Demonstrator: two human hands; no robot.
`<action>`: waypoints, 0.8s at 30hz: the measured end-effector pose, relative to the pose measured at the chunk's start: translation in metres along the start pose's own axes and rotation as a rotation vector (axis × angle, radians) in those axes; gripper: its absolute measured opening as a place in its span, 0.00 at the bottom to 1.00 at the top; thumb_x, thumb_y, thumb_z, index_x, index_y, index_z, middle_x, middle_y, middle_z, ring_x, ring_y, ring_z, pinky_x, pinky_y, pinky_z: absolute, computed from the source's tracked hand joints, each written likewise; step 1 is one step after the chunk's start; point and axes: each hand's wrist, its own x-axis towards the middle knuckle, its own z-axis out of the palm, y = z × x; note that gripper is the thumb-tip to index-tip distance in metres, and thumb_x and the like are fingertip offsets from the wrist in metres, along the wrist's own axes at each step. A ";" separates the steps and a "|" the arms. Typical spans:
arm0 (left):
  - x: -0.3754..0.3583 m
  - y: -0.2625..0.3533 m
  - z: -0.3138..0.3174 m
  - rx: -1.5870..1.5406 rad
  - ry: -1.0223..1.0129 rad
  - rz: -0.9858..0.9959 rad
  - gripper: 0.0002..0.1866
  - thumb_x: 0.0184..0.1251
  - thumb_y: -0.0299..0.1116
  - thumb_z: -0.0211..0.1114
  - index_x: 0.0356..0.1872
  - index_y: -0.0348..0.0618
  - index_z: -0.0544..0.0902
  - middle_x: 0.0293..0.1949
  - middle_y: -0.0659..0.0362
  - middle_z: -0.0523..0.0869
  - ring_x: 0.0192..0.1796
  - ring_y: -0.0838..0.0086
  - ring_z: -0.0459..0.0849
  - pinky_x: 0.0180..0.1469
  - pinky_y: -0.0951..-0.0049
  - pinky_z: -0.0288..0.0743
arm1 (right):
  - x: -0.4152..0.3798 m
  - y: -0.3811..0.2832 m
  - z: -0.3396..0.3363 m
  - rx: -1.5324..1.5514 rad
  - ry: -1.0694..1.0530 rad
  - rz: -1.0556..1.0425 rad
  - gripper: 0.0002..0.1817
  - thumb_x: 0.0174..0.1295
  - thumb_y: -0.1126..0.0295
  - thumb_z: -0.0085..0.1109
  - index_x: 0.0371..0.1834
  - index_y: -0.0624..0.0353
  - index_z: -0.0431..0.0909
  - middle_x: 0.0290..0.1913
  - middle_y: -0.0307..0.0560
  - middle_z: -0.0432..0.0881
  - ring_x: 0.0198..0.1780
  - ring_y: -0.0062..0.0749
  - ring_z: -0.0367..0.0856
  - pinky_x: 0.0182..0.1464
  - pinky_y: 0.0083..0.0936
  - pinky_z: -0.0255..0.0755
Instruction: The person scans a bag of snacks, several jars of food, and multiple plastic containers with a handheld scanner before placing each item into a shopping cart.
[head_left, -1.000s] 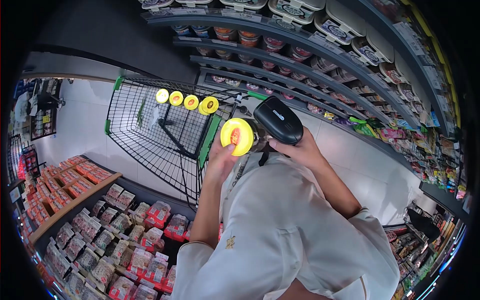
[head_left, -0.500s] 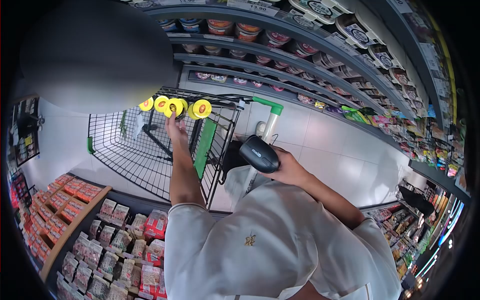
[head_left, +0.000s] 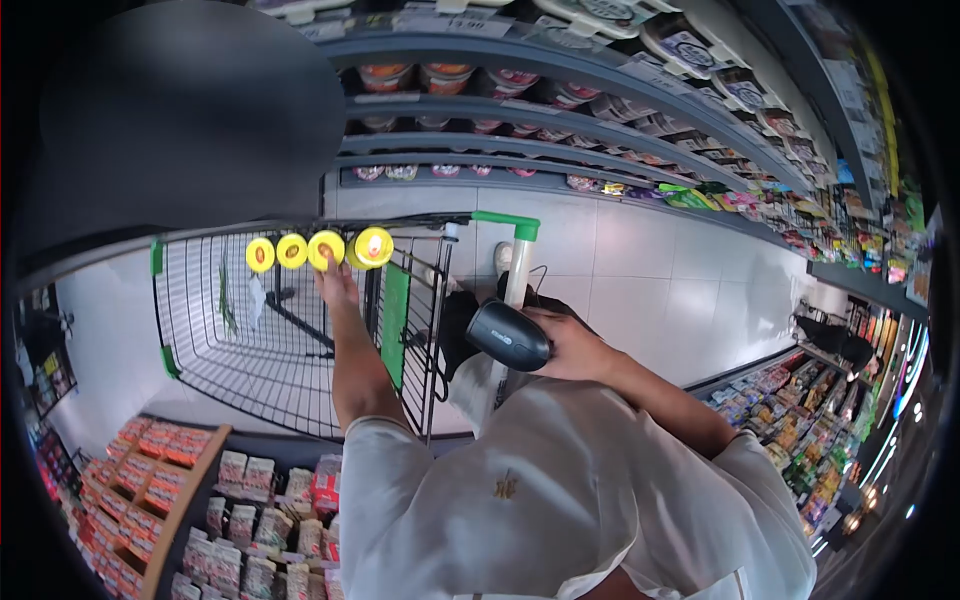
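Several yellow-lidded containers (head_left: 373,248) stand in a row along the far side of a wire shopping cart (head_left: 250,385). My left hand (head_left: 338,284) reaches over the cart, its fingers closed on the near edge of one yellow-lidded container (head_left: 326,248), third from the left. My right hand (head_left: 572,345) is wrapped round a black handheld device (head_left: 510,336), beside the cart's pale handle bar (head_left: 518,272) with its green end. The device hides part of the fingers. A green panel (head_left: 395,325) lies between my left forearm and the handle.
Shelves of packaged tubs (head_left: 440,108) run along the top and right. Bagged goods (head_left: 250,520) and orange boxes (head_left: 160,445) fill racks at the lower left. A dark blurred shape (head_left: 190,110) covers the upper left. Inside the cart lie a green item (head_left: 226,300) and a whitish one (head_left: 257,300).
The view has shifted, and cart and containers appear further left and lower. The container at my left hand, overlapping another before, now stands apart in the row. My right hand still holds the device.
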 end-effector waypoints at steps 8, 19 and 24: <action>0.001 0.021 0.005 0.130 0.130 -0.087 0.31 0.74 0.36 0.69 0.72 0.41 0.65 0.66 0.53 0.76 0.65 0.63 0.78 0.61 0.66 0.80 | 0.011 -0.003 0.000 -0.216 -0.054 -0.115 0.27 0.54 0.64 0.69 0.56 0.64 0.75 0.54 0.51 0.80 0.49 0.52 0.85 0.52 0.41 0.80; -0.075 0.017 0.015 0.197 0.325 -0.089 0.33 0.75 0.41 0.64 0.70 0.29 0.63 0.66 0.47 0.72 0.63 0.60 0.78 0.57 0.69 0.79 | 0.017 -0.017 -0.004 -0.232 -0.193 -0.057 0.31 0.54 0.61 0.70 0.61 0.60 0.74 0.67 0.47 0.74 0.57 0.50 0.83 0.56 0.41 0.79; -0.129 0.033 0.047 0.409 0.387 0.076 0.16 0.73 0.31 0.60 0.57 0.35 0.72 0.51 0.55 0.78 0.52 0.70 0.79 0.54 0.72 0.74 | 0.019 -0.001 0.006 -0.312 -0.152 -0.128 0.30 0.56 0.58 0.70 0.62 0.57 0.76 0.72 0.45 0.72 0.56 0.49 0.84 0.56 0.40 0.80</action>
